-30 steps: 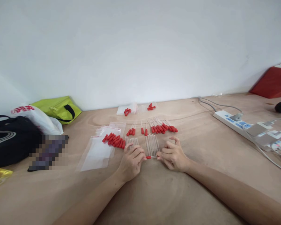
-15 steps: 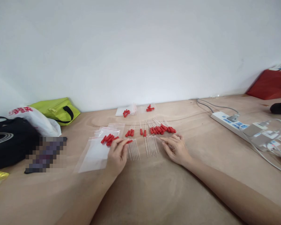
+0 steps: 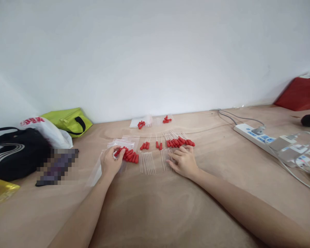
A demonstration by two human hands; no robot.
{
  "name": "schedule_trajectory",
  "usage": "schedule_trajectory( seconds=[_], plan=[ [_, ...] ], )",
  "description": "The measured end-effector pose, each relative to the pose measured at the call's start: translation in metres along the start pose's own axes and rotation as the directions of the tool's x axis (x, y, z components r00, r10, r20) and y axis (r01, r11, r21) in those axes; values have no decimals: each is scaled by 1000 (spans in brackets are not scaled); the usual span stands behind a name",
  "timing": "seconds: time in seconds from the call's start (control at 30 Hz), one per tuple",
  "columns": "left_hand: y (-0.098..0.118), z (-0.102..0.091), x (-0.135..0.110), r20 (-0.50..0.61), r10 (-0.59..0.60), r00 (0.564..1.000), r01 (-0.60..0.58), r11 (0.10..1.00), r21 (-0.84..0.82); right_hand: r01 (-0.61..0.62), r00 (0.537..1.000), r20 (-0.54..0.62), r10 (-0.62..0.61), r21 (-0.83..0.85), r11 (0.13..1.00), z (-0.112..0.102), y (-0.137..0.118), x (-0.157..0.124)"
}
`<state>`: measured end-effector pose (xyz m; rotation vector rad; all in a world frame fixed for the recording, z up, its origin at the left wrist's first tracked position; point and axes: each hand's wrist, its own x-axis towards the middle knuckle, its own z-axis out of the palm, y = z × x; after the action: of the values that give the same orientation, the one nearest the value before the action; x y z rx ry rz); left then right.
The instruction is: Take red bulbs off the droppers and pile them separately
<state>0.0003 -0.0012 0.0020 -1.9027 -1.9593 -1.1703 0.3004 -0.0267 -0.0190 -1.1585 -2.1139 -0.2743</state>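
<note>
Glass tubes with red rubber bulbs, like droppers, lie on a wooden table. My left hand (image 3: 111, 162) is at a pile of loose red rubber bulbs (image 3: 130, 155), its thumb and index finger curved apart with bulbs between and beside them. Beneath this hand are clear zip bags (image 3: 95, 174), partly hidden. My right hand (image 3: 184, 162) spreads its fingers over the right-hand row of bare glass tubes (image 3: 165, 162). Left of that row lies another set of bare glass tubes (image 3: 147, 163). Capped droppers (image 3: 179, 142) lie just beyond my right hand, with a smaller capped group (image 3: 145, 145) further left.
More bags with red-bulbed droppers (image 3: 141, 124) lie near the wall. On the right is a white power strip (image 3: 244, 129) with chargers and cables. A black bag (image 3: 23, 158), a green bag (image 3: 69, 120) and a white plastic bag (image 3: 49, 132) stand at the left.
My left hand has moved left from beside the bare tubes to the loose bulbs, which now spread further right. My right hand has shifted left onto the right-hand tubes.
</note>
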Motion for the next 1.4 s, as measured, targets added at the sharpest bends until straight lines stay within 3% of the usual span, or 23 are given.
schedule_trajectory(
  seconds=[0.33, 0.47, 0.57, 0.73, 0.87, 0.93, 1.0, 1.1, 1.17, 1.23, 1.3, 1.4],
  plan=[
    [4, -8, -3, -56, 147, 988, -144, 988, 56, -26, 998, 62, 19, 112, 993, -6, -3, 0],
    [21, -7, -8, -40, 255, 966, -248, 960, 131, -89, 996, 27, 86, 163, 983, -7, -1, -1],
    [44, -2, -7, 72, 277, 958, -286, 933, 218, -160, 987, 10, 161, 203, 966, -7, 1, -2],
    [76, 16, 15, 296, 36, 954, -162, 897, 411, -253, 965, -18, 262, 212, 944, -6, 6, -2],
    [80, 34, 34, 458, -155, 875, -83, 886, 457, -283, 955, -27, 295, 208, 936, -7, 8, -1],
    [79, 38, 38, 503, -205, 839, -62, 884, 463, -295, 950, -32, 309, 217, 930, -7, 8, 0],
    [80, 38, 39, 481, -205, 852, -53, 881, 470, -306, 946, -33, 321, 230, 924, -6, 8, 0],
    [83, 28, 33, 288, -61, 956, -90, 870, 485, -308, 944, -33, 327, 257, 916, -5, 9, 0],
    [86, 19, 21, 179, 114, 977, -184, 874, 450, -290, 946, -65, 319, 278, 916, -4, 11, -1],
    [86, 11, 5, 164, 300, 940, -340, 875, 346, -242, 949, -130, 288, 288, 927, -5, 13, -1],
    [86, 5, -15, 152, 473, 868, -496, 843, 209, -159, 961, -182, 210, 261, 952, -8, 14, -2],
    [86, 3, -39, 81, 622, 779, -627, 777, 59, -8, 987, -154, 36, 176, 984, -12, 12, -3]
  ],
)
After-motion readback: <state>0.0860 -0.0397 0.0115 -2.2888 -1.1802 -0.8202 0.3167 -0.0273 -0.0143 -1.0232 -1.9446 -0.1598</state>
